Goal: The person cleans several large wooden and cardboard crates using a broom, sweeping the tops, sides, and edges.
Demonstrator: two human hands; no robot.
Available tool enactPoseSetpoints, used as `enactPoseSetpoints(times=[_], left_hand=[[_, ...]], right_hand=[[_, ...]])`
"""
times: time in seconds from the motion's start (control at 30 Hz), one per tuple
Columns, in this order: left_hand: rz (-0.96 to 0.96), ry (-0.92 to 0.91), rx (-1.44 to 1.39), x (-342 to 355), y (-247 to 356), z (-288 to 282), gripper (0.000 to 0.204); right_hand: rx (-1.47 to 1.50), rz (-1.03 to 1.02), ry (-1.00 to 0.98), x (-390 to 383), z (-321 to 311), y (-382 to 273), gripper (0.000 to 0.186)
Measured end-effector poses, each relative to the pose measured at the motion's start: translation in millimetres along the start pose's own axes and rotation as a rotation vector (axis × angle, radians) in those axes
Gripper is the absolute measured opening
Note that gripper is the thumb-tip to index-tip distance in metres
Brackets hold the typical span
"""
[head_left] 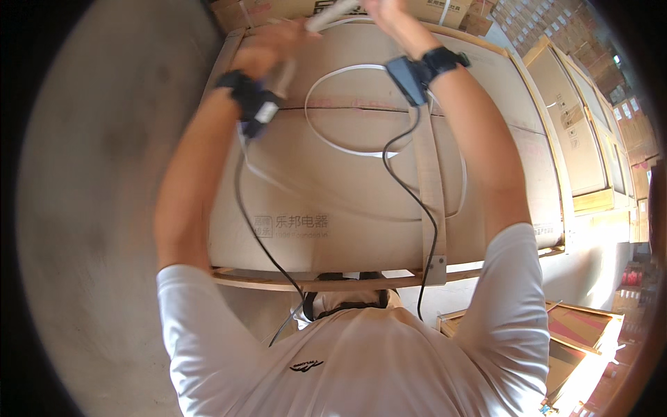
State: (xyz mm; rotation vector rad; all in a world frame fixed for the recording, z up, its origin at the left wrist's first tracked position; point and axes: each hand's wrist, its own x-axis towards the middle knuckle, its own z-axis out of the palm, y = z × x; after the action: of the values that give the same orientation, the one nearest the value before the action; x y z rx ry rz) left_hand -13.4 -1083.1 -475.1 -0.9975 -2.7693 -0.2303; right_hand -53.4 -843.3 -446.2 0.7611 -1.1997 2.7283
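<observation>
A large brown carton (333,187) in a wooden frame lies in front of me. Over its far side, my left hand (274,43) is closed round a white strap (333,15), its fingers smeared by motion. The strap stretches across to my right hand (386,10), which is closed at its other end and partly cut off by the upper edge. More of the strap hangs below my left hand. A thin white band (340,147) lies in a wide loop on the carton top, passing by a wooden slat (429,187).
Dark devices with black cables are strapped to both wrists. Another wood-framed carton (573,132) stands at the right, with stacked boxes (556,35) behind it. More crating (583,325) sits at the lower right. Grey floor (104,208) lies to the left.
</observation>
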Motion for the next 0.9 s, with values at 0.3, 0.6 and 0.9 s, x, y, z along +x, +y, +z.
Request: enactPoseSetpoints(times=[0.3,0.6,0.9], left_hand=[[0.479,0.262,-0.736,135.5,277.6,25.8,0.054],[0.739,0.383,-0.684,137.2,358.7,38.6,0.039],[-0.027,0.41,-0.315,20.6,-8.8,87.1,0.052]], right_hand=[[-1.1,-0.416,0.648,-124.0,64.5,-268.1,0.026],[-1.381,-0.149,0.411,-168.5,59.1,-289.6,0.025],[-0.493,0.177,-0.231,11.7,77.2,23.2,0.018]])
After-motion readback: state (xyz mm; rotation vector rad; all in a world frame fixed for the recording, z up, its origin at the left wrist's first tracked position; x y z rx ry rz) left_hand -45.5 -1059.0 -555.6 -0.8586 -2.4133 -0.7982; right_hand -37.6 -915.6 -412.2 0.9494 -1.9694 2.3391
